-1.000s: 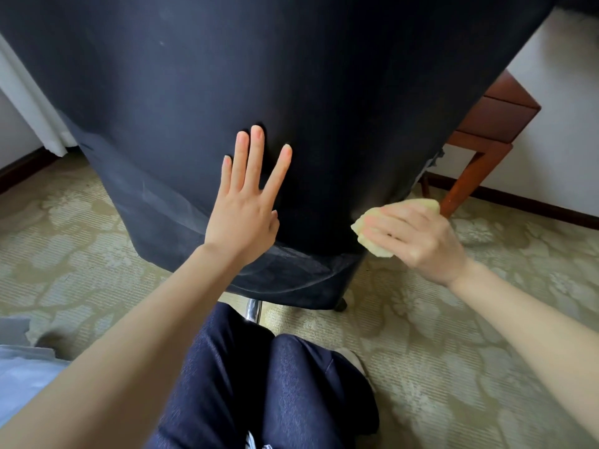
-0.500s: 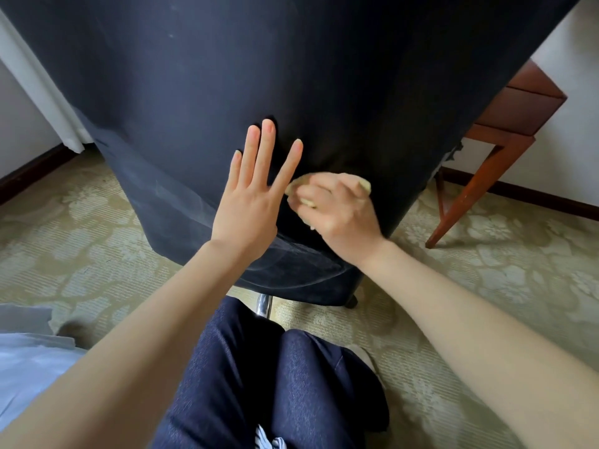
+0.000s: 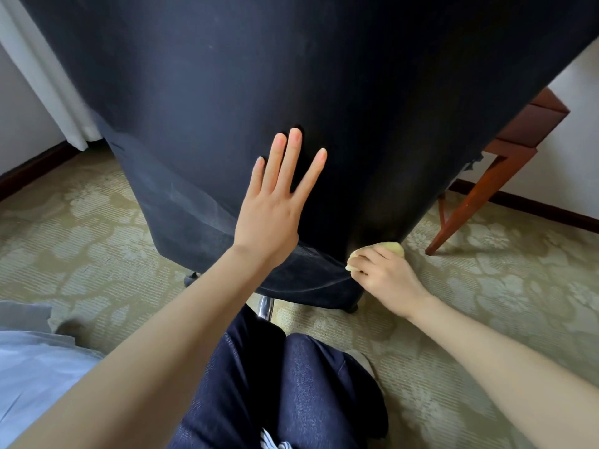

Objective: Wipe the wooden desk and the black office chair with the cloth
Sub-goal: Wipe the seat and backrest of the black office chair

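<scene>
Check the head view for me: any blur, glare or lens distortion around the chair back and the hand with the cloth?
Head view: sharp, no motion blur on the right hand or yellow cloth; the wide-angle lens flares the black chair back toward the top; soft light, no glare; it reads dark, with a shadow under the left hand and pale streaks lower left.

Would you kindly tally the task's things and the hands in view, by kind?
chair: 1
desk: 1
cloth: 1
hands: 2 (left hand, right hand)
Total: 5
</scene>
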Available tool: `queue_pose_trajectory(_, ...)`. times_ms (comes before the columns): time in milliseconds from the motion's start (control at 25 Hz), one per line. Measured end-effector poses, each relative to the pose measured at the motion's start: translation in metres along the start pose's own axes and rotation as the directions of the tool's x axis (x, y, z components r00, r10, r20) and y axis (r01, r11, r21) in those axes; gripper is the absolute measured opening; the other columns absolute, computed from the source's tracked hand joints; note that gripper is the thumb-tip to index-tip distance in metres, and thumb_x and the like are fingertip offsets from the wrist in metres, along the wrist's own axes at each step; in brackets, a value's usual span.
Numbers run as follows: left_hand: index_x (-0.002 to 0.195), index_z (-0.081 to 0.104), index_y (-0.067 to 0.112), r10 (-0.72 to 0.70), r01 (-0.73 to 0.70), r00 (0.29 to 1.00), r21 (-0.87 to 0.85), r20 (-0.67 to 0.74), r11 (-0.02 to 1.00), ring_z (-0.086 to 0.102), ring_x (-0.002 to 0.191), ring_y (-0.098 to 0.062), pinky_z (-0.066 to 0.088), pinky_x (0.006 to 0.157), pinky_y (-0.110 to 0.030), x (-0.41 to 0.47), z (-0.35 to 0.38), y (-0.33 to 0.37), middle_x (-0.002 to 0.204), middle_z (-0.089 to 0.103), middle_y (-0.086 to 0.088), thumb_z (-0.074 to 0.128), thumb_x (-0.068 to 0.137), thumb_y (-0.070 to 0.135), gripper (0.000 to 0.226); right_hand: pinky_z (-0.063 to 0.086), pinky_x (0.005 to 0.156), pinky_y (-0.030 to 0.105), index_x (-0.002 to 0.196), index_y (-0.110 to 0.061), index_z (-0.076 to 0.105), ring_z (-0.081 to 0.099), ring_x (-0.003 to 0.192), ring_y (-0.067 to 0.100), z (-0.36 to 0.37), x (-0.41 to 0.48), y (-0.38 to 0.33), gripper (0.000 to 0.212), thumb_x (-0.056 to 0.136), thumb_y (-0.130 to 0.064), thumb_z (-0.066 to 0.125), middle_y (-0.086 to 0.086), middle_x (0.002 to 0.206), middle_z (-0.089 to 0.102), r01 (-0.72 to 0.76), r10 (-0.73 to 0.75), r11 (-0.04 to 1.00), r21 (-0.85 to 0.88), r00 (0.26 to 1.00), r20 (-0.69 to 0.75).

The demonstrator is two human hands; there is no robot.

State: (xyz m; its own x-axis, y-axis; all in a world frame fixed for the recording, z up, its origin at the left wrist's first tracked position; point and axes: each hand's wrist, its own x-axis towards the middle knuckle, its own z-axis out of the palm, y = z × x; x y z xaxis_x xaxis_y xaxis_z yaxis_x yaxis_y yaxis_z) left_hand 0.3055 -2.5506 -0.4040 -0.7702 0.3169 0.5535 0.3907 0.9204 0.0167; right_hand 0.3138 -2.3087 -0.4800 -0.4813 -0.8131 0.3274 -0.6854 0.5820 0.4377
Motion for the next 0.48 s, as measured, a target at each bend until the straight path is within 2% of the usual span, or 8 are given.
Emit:
queue_pose_trajectory(80,0.15,-0.008,0.021,0.018,-0.018,0.999,0.0,-0.035,1.0,-0.017,0.141,-0.033,0.005,0.116,-0.047,-0.001,0.002,0.001,0.152,-0.017,-0.014,0.032,0.068,-0.014,0.097,0.048,0.081,0.034,0.08,-0.004,0.074,0.063,0.09,0.026,-0.015,0.015,0.003,0.013,0.07,0.0,0.081,0.007,0.09,0.071,-0.085,0.09,0.995,0.048,0.988,-0.127)
queue_pose_trajectory(160,0.151,-0.002,0.022,0.042,-0.041,0.996,0.019,-0.084,0.999,-0.011,0.144,-0.031,0.005,0.116,-0.047,-0.003,0.002,0.0,0.155,-0.011,-0.011,0.044,0.069,-0.011,0.1,0.041,0.084,0.034,0.085,-0.008,0.075,0.057,0.096,0.024,-0.035,0.04,0.009,0.007,0.082,-0.003,0.07,0.004,0.094,0.071,-0.16,0.175,0.984,0.074,0.943,-0.284)
queue_pose_trajectory(280,0.152,0.002,0.023,0.035,-0.028,0.992,0.052,-0.123,0.998,-0.005,0.146,-0.027,0.001,0.116,-0.049,-0.01,0.0,-0.011,0.159,-0.001,-0.004,0.055,0.07,-0.004,0.102,0.041,0.083,0.035,0.089,-0.014,0.077,0.056,0.101,0.021,-0.066,0.086,0.015,0.026,0.097,-0.009,0.053,0.001,0.099,0.071,-0.243,0.233,0.969,0.047,0.831,-0.505)
queue_pose_trajectory(480,0.152,0.003,0.018,-0.182,0.189,0.98,0.09,-0.08,0.978,-0.001,0.146,-0.033,0.004,0.116,-0.051,-0.041,-0.007,-0.053,0.16,0.002,-0.007,0.055,0.069,-0.002,0.1,0.041,0.084,0.036,0.095,-0.018,0.077,0.051,0.103,0.017,-0.09,0.176,-0.002,0.019,0.09,-0.006,0.062,-0.003,0.103,0.071,-0.269,0.244,0.961,0.069,0.702,-0.669)
